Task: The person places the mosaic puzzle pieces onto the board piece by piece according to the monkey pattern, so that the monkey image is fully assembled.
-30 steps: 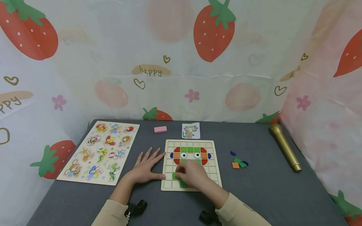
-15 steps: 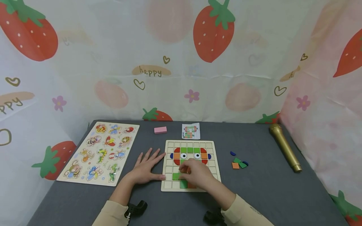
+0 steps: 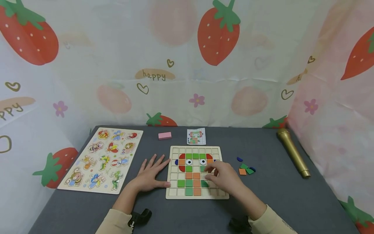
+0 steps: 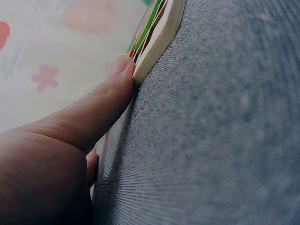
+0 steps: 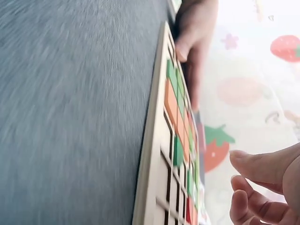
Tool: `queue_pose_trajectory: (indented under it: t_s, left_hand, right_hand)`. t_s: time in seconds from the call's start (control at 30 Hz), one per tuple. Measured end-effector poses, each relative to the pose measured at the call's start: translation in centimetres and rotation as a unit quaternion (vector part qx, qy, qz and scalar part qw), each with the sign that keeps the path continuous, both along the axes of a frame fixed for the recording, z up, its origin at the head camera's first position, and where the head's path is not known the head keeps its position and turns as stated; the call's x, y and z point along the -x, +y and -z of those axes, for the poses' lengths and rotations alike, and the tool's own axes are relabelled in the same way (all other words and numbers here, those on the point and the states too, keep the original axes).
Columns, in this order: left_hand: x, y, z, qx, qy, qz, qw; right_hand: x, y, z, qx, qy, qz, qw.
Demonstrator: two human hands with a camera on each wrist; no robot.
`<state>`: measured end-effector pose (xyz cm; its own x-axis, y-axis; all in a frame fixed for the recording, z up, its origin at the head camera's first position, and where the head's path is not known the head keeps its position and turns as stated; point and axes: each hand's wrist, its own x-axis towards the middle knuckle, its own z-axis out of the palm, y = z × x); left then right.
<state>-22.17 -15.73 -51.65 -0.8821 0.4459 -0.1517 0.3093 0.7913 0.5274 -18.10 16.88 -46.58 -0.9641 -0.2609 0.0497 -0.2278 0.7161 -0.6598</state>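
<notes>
A wooden grid board (image 3: 177,192) lies flat, with red, orange, green and blue pieces and round eye pieces set in its squares. Two orange tiles (image 3: 193,175) sit side by side below the face-like pattern, above rows of green and orange tiles. My left hand (image 3: 150,175) rests spread on the cloth; its thumb touches the board's left edge, which also shows in the left wrist view. Over the board's right part hovers my right hand (image 3: 225,176), fingers loosely bent. In the right wrist view, its thumb and fingertips (image 5: 238,154) hold nothing.
Loose green, blue and orange pieces (image 3: 243,171) lie right of the board. A pattern card (image 3: 196,136) and pink block (image 3: 165,136) are behind it. An insect puzzle board (image 3: 94,162) lies left, a gold cylinder (image 3: 293,153) far right.
My right hand has moved right from the board's middle, uncovering the two orange tiles and a curved green piece. My left hand stays in place.
</notes>
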Motion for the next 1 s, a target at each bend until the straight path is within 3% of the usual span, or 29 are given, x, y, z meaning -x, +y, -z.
queue_pose_trajectory:
  t_s: [0.27,0.6,1.0]
  left_hand:
    - [0.0,0.0,0.1,-0.005,-0.002,0.001,1.0]
    - [0.1,0.0,0.1,0.0,0.0,-0.002,1.0]
    - [0.0,0.1,0.0,-0.001,0.004,0.002,1.0]
  right_hand:
    - [-0.2,4.0,-0.3,-0.001,-0.012,0.056,0.9983]
    - [0.1,8.3,-0.3,-0.008,0.001,0.087,0.9962]
    - [1.2,12.4,1.0,-0.02,-0.007,0.116,0.993]
